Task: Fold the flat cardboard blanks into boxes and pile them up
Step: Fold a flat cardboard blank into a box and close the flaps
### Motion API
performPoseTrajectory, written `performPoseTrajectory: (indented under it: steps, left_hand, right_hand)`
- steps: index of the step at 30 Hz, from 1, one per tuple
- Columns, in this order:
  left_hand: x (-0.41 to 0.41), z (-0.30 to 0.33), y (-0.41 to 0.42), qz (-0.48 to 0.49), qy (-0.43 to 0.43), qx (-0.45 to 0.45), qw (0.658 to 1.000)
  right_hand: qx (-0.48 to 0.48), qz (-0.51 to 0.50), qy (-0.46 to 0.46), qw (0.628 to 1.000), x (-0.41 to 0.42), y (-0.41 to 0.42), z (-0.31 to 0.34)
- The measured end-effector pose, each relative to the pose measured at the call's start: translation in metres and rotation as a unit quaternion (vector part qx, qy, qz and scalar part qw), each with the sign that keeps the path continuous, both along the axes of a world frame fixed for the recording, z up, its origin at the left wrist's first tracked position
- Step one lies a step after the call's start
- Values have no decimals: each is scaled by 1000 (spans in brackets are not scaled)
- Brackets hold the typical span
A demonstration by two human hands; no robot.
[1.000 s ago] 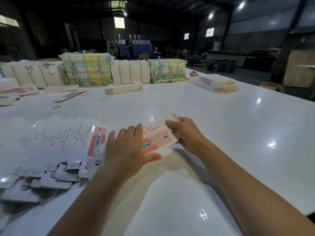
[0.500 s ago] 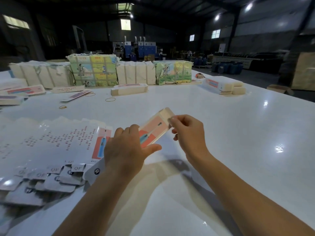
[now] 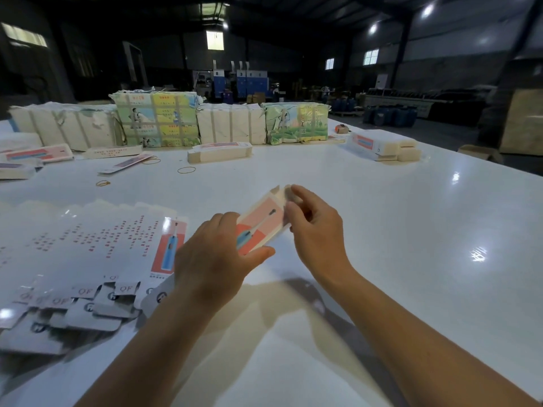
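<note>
Box (image 3: 260,224) half-formed, held above worktop (image 3: 382,230) beside fanned blanks (image 3: 88,254). Left hand (image 3: 214,257) grips near end, steadying; right hand (image 3: 314,227) pinches far end, likely tucking flap.

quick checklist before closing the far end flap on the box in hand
1. Left hand grips the near end of the box: ok.
2. Right hand is at the far end flap: ok, fingers curled on it.
3. Box opened out from flat: cannot tell, the far end is blurred.
4. Near end flap closed: cannot tell, the left hand hides it.
5. Bare table to set the box down on: ok.
6. Blanks left for the next box: ok, fanned out beside the left hand.
</note>
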State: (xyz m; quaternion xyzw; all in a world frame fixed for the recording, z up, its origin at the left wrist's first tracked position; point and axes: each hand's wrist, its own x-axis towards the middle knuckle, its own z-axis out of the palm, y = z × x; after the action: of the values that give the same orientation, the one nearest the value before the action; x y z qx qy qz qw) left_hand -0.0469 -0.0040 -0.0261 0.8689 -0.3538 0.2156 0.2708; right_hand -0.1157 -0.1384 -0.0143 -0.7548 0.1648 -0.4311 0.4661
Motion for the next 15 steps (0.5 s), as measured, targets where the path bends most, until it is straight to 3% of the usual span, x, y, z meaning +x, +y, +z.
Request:
performPoseTrajectory:
  steps: [6,10,15]
  left_hand:
    - [1,-1,2,0,-23,27,999]
    - [-1,-1,1,4,-25,24,999]
    - [-3,-2,-1,6,-29,18,999]
  right_hand:
    - [-87,1,62,994,3,-4,-4]
    - [-89,3,51,995,3,-4,-5]
    - [-164,-12,70,984,2,-3,-8]
